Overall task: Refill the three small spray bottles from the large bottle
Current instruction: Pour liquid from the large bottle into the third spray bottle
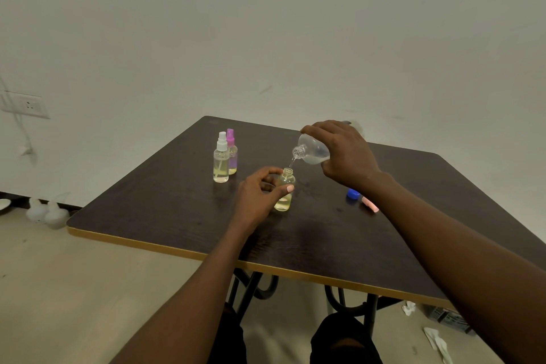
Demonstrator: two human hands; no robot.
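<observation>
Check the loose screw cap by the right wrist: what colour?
The screw cap is blue, clearest in the head view.

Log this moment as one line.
pouring; right hand grips large bottle, tilted; left hand holds uncapped small bottle; blue cap on table

Head camera looks forward and down, near the table [177, 216].

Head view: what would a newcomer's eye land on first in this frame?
Above the dark brown table, the right hand tips a large clear plastic bottle, a thin stream falling into a small uncapped clear bottle of yellowish liquid held by the left hand. Behind, to the left, stand a white-topped spray bottle and a pink-topped spray bottle; a round blue cap lies to the right.
</observation>
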